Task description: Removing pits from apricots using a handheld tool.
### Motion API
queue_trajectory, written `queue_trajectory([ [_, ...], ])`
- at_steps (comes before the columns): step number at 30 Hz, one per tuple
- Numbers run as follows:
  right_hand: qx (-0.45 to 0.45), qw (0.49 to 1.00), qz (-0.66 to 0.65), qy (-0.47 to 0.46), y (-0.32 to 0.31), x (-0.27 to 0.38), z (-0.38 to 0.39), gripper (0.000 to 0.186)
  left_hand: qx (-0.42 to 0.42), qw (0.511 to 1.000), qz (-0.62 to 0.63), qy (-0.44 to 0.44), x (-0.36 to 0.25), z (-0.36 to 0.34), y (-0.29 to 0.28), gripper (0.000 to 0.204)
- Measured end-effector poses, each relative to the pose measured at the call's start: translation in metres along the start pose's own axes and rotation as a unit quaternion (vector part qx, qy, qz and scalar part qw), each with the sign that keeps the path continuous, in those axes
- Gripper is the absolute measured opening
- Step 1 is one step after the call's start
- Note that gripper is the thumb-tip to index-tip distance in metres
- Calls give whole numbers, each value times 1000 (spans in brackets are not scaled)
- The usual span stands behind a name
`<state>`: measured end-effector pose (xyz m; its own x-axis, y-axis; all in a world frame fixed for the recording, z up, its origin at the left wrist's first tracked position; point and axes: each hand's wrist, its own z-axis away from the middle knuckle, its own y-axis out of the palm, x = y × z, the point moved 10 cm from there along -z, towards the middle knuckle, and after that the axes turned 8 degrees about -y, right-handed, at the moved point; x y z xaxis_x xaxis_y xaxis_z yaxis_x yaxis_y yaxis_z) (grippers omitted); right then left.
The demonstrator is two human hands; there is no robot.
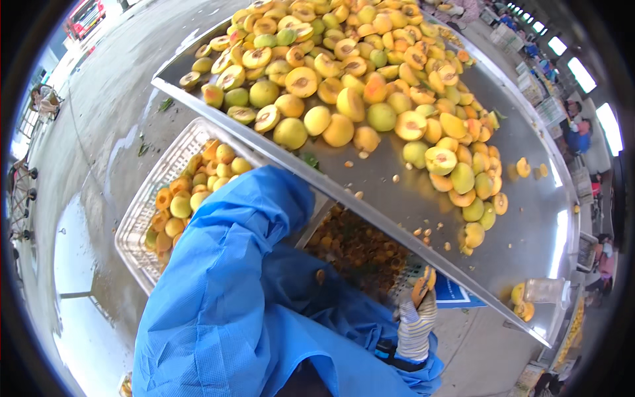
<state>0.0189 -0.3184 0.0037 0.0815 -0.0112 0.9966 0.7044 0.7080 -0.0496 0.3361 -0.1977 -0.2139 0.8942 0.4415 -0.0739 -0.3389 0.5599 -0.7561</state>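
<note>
My left arm, in a loose blue sleeve (pixel 205 278), reaches up to the near lip of a metal tray (pixel 403 198); no fingers show at its end. My right hand (pixel 415 301), in a striped glove, is below that lip, closed on an elongated orange-and-dark item (pixel 423 284) that I cannot make out. Halved and whole yellow fruit (pixel 337 129) are heaped on the tray. Beneath it is a container of brownish fruit scraps (pixel 354 241). A white plastic crate (pixel 135 231) of fruit stands left of my sleeve.
Loose halves and a clear plastic container (pixel 542 291) lie at the tray's right end. Concrete floor (pixel 99 152) is at left, with a wheeled cart (pixel 23 192) at the edge. Other people (pixel 579 135) and stacked crates line the right side; a red vehicle (pixel 83 20) is at top left.
</note>
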Motion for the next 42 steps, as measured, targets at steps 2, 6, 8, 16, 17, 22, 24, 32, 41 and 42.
queue_trajectory([
  [2, 14, 1000, 2, 2, 4, -9, -6, 47, 25, 1000, 4, -13, 0, -9, 14, 39],
  [6, 6, 1000, 7, 26, 5, -8, -7, 38, 49, 999, 18, -14, -9, -16, 24, 42],
  [8, 6, 1000, 4, 22, 5, -5, -8, 37, 52, 998, 23, -17, -11, -17, 25, 43],
  [16, 30, 998, -16, 46, 3, -7, -8, 33, 44, 998, 25, -33, -13, -11, 22, 48],
  [17, 20, 999, -19, 44, 2, -5, -8, 33, 39, 998, 27, -35, -11, -8, 19, 49],
  [22, 63, 998, -11, 23, 12, -6, -6, 31, -130, 991, 3, -43, -3, 24, -10, 55],
  [24, 71, 997, 9, -1, 13, -3, -4, 30, -199, 979, 46, -5, -4, 51, -35, 56],
  [32, 86, 996, 33, -22, 24, -5, 1, 28, -372, 897, 236, 32, 31, 125, -55, 49],
  [41, 60, 996, 62, 7, 20, -18, 2, 39, -455, 878, 107, -102, 48, 285, -43, 40],
  [42, 59, 997, 50, 16, 22, -17, 4, 40, -440, 881, 104, -136, 63, 294, -22, 39],
])
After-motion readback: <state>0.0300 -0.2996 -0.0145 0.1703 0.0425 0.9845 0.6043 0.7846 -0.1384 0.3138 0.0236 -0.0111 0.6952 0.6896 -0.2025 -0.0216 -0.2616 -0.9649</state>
